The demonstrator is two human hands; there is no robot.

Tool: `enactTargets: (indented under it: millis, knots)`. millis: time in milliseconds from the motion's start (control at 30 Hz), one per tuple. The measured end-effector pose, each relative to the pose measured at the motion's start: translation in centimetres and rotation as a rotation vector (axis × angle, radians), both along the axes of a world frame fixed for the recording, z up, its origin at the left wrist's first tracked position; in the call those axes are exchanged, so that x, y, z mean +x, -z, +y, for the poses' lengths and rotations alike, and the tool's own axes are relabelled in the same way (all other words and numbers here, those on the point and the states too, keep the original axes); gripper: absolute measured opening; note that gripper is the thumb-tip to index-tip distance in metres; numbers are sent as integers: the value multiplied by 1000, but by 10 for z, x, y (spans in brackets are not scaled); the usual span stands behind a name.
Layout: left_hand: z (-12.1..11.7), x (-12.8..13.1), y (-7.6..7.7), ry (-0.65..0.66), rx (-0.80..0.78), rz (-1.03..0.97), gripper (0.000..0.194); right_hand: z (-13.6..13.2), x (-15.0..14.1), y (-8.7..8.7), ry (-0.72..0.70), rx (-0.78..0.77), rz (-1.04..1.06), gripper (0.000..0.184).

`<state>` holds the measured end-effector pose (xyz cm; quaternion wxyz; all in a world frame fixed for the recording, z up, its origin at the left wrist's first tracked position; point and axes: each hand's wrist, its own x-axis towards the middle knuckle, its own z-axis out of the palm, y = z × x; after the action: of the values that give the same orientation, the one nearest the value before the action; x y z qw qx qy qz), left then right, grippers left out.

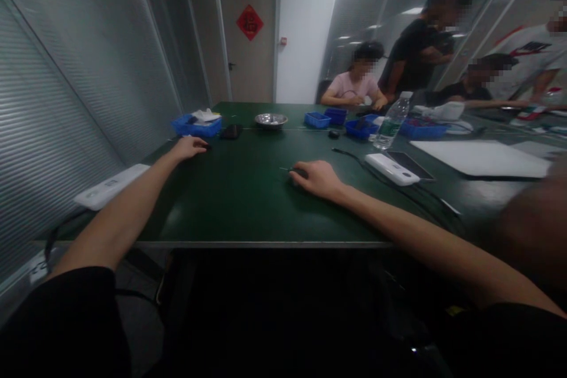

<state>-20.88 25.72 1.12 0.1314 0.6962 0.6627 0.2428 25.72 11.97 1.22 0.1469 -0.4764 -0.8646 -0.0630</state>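
My right hand (319, 179) rests on the green table with its fingers closed round a screwdriver (297, 172). The tool has a dark handle, and its thin metal shaft points left. Farther off on the left, my left hand (189, 146) lies on the table with curled fingers. At those fingertips is a small dark object (208, 147), too small and dim to name. Just beyond the left hand are a black flat item (231, 131) and a blue tray (199, 127) with white tissue in it. A shiny metal bowl (271, 121) sits farther back in the middle.
A white power bank-like box (392, 169) with a black cable lies right of my right hand, near a water bottle (393, 121). Another white box (110, 186) is by my left forearm. Blue trays (317, 120) and several people are at the back right.
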Motion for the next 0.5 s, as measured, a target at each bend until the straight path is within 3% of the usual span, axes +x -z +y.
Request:
enactTargets:
  millis: [133,300,500]
  knots:
    - [1,-20,-8,-83,-29,48,30,1,1,0,-5,3,1,44]
    - [1,-28,-21,-233,-192,112,28,1,2,0,-28,-11,9,43]
    - [2,-36,-20,-298,-243,112,24,0,0,-1,-32,-22,1,44]
